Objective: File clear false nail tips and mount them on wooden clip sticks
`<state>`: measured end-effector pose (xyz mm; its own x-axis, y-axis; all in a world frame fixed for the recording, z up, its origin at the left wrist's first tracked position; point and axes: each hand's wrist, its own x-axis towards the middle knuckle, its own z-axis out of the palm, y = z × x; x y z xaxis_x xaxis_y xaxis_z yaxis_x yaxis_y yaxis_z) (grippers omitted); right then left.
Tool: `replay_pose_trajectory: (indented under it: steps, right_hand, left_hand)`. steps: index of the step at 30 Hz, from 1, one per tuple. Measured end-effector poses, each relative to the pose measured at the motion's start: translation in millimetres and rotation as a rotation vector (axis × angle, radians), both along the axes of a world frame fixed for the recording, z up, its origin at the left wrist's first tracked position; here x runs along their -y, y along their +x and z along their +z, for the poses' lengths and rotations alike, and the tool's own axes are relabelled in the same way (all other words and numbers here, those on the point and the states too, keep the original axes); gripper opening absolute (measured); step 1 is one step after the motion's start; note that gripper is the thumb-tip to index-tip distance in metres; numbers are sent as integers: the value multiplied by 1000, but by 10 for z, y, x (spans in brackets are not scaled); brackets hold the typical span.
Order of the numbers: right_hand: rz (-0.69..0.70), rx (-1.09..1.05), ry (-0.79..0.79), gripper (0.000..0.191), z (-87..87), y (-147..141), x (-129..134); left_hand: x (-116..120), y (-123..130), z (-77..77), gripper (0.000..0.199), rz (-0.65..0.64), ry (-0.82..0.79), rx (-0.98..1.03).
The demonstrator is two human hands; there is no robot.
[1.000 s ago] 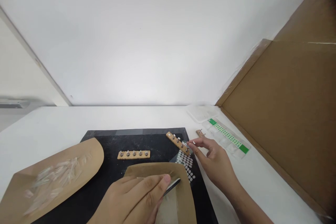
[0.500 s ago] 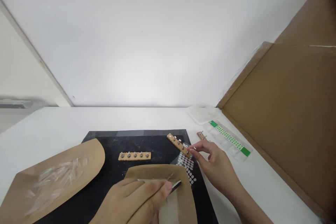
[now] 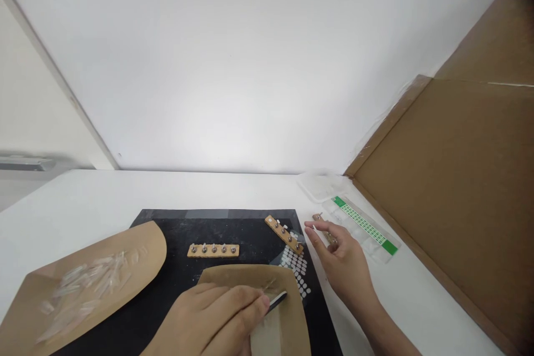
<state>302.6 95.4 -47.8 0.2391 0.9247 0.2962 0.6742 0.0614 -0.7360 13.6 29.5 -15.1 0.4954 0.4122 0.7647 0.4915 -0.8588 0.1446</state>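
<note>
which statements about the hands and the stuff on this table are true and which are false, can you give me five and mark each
1. The left hand grips a slim dark tool. True.
2. The tan strip nearest the middle of the black mat bears three metal studs. False: that tan strip bears five metal studs.
3. Clear plastic pieces lie in the brown tray at the picture's left. True.
4. The white oval pieces lie along the left edge of the black mat. False: the white oval pieces lie near the right edge of the black mat.
5. The right hand lies palm-down with fingers spread. False: its thumb and index finger are curled toward each other.
</note>
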Motion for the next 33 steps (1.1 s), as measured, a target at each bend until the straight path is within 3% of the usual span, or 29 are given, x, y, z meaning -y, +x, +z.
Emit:
replay_pose_trajectory:
  steps: [5,9,14,25,33]
  right_hand:
    - [108,-3,100,38,-58,-103,-28]
    - [164,12,121,37,-100,-162,-38]
    - [147,17,131,38,-117,-163,-53]
    - [137,60,61,38,-140,-102,-78]
    - [136,136,38,29,-212,-89,-118]
  left_hand:
    - [-19,26,-10,29,9,20,3]
    - [20,25,2,28,15,-65,-11]
    - [21,15,5,21,-29,-108,-18]
    - [2,3,-16,29,-39,-132,-45]
    - [9,13,-22,35,-29,-132,-55]
